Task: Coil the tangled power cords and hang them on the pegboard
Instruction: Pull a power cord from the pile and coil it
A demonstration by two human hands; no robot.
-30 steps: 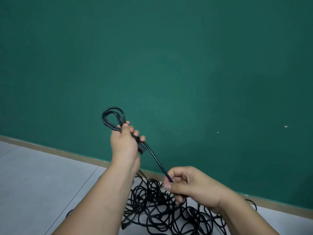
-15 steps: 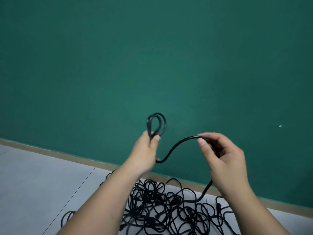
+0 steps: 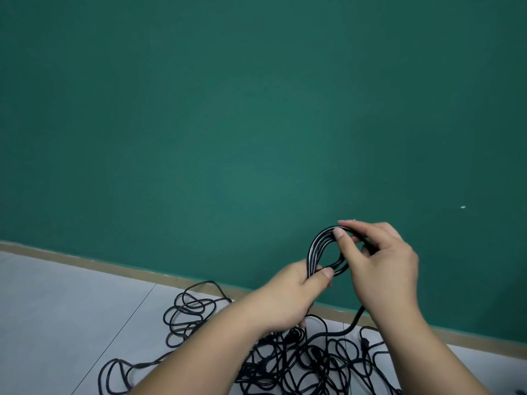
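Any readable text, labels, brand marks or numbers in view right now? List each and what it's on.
None can be read.
Coil, held by the left hand and right hand: no print visible.
Tangled cords on the floor: plugs too small and dark to show any marking.
Green wall: plain, with only a small white speck, no letters.

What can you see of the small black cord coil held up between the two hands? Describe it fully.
The small coil of glossy black power cord is several thin round loops stacked into an upright oval. The left hand pinches its lower end; the right hand pinches its top. One strand trails from under the right hand down into the tangled black cord pile on the grey floor.
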